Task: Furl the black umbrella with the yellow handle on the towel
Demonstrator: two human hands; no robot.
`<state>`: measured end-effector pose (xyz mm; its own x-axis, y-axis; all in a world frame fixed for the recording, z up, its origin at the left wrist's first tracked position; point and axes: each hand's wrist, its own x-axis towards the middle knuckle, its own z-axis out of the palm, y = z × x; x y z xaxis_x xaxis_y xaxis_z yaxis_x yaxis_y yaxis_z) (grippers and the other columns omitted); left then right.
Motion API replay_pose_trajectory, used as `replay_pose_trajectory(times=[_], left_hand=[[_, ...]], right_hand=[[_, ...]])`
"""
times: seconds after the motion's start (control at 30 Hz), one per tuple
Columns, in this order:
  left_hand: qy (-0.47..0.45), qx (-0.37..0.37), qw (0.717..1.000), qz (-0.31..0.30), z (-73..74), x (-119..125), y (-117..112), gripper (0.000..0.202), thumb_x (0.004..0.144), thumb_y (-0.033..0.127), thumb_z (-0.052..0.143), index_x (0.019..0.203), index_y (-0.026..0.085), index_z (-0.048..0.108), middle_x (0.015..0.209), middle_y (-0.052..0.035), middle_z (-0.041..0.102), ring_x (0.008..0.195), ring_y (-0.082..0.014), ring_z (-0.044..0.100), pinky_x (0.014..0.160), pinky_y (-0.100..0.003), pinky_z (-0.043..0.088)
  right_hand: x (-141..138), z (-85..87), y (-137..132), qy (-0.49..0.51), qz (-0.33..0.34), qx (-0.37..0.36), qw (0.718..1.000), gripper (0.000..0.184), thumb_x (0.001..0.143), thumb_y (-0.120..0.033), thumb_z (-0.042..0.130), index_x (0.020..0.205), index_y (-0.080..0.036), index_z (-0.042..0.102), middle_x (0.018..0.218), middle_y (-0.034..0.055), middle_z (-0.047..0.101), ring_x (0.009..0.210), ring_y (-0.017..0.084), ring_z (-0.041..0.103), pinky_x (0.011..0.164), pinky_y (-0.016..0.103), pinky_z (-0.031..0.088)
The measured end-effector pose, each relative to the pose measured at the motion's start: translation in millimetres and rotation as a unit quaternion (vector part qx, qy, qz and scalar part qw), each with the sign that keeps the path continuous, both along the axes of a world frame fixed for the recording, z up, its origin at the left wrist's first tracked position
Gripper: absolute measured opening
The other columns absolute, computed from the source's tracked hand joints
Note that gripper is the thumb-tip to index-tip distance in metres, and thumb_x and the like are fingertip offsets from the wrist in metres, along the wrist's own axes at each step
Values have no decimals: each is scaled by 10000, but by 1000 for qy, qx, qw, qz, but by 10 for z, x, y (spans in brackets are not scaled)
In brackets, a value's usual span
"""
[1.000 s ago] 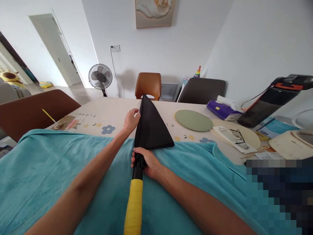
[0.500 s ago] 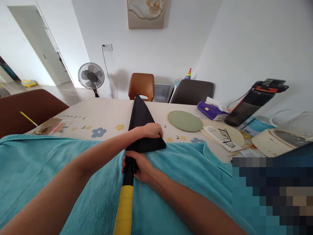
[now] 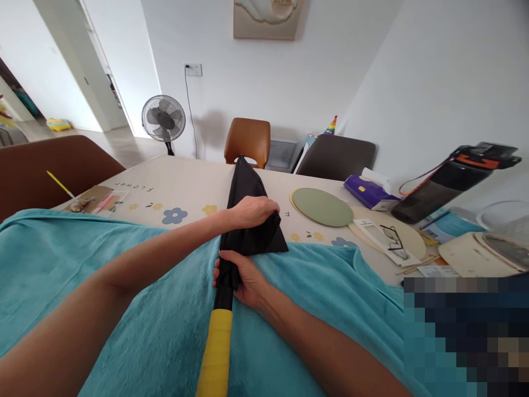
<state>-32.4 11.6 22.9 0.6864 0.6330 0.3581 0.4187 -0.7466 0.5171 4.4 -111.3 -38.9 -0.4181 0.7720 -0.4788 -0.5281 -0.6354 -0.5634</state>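
Observation:
A folded black umbrella (image 3: 243, 182) with a yellow-wrapped handle (image 3: 217, 347) lies lengthwise before me, its tip pointing away. My left hand (image 3: 257, 211) reaches across the canopy and pinches a fold of the black fabric on its right side. Lower down, my right hand (image 3: 244, 278) is wrapped round the gathered fabric just above the bare black shaft. The fingertips of that hand show on the shaft's left side. A loose corner of canopy spreads to the right between the hands. Under the umbrella is a teal blanket (image 3: 165, 309) over the table's near part.
On the table (image 3: 198, 182), a green oval mat (image 3: 322, 207), purple tissue box (image 3: 367, 192), glasses (image 3: 392, 241) and dark bottle (image 3: 446, 184) sit to the right. Pens (image 3: 103, 203) lie left. Beyond stand a fan (image 3: 164, 118) and brown chair (image 3: 248, 140). A pixelated patch hides the lower right.
My left hand has drawn the pinched fabric up and slightly right, bunching the canopy beneath it. My right hand keeps its hold. The whole view has shifted a little.

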Motion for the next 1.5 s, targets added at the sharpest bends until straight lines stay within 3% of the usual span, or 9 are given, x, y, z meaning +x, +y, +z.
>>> replay_pose_trajectory(times=[0.23, 0.4, 0.5, 0.63, 0.8, 0.97, 1.1, 1.3, 1.5], left_hand=[[-15, -54, 998, -20, -28, 218, 33, 169, 681, 175, 581, 833, 214, 644, 923, -32, 617, 790, -184, 556, 838, -274, 409], [44, -150, 983, -96, -79, 302, 94, 205, 539, 53, 618, 625, 233, 666, 754, -7, 661, 806, -199, 569, 822, -257, 413], [76, -123, 983, -116, -151, 354, 95, 215, 501, 56, 656, 590, 251, 674, 681, 2, 657, 826, -213, 571, 832, -267, 405], [119, -67, 983, -119, -220, 392, 89, 151, 584, 95, 637, 584, 240, 676, 724, -19, 656, 802, -203, 571, 802, -263, 398], [4, -92, 994, -66, -62, 292, 17, 134, 674, 125, 567, 692, 221, 657, 787, -5, 635, 803, -171, 557, 795, -237, 392], [-161, -172, 972, 17, 266, -75, -88, 130, 707, 123, 519, 801, 192, 576, 683, 20, 551, 677, -119, 520, 695, -219, 423], [-224, -152, 957, 101, 346, -645, -98, 119, 712, 118, 484, 799, 189, 524, 628, 33, 494, 593, -99, 517, 587, -201, 428], [-229, -139, 923, 275, 54, -1568, -123, 98, 659, 149, 492, 744, 195, 508, 596, 40, 501, 557, -111, 534, 532, -210, 423], [-214, -156, 911, 316, -201, -1852, -136, 109, 652, 192, 478, 748, 197, 529, 610, 31, 531, 559, -115, 522, 487, -195, 370]], right_hand=[[8, 2, 2, 5, 0, 6, 1000, 99, 745, -185, 577, 685, -109, 557, 572, 17, 566, 488, 132, 557, 501, 302, 508], [6, 3, 8, 7, 6, 9, 1000, 83, 737, -178, 584, 695, -113, 554, 585, 13, 565, 498, 131, 554, 494, 300, 507], [4, -4, 9, 5, 4, 15, 1000, 74, 741, -176, 579, 708, -117, 547, 599, 16, 571, 495, 133, 556, 489, 300, 504], [3, -9, 6, 10, -5, 20, 1000, 47, 737, -158, 573, 725, -129, 538, 604, 8, 570, 491, 137, 559, 481, 306, 501], [7, 18, 1, 5, 2, 8, 1000, 85, 750, -192, 575, 714, -123, 542, 569, 14, 565, 482, 135, 553, 497, 302, 504], [19, 40, 2, 20, 6, -16, 1000, 121, 762, -231, 581, 730, -121, 545, 580, 12, 563, 498, 128, 559, 511, 294, 502], [33, 27, 0, 49, -4, -3, 999, 137, 734, -241, 621, 789, -130, 563, 626, 3, 582, 524, 130, 565, 506, 297, 497], [58, 8, 1, 48, 23, 9, 999, 247, 761, -371, 594, 749, -128, 547, 580, 16, 588, 494, 134, 563, 509, 279, 484], [59, -4, 1, 0, 42, 6, 999, 212, 765, -339, 567, 724, -140, 507, 547, 19, 598, 458, 137, 569, 516, 259, 469]])
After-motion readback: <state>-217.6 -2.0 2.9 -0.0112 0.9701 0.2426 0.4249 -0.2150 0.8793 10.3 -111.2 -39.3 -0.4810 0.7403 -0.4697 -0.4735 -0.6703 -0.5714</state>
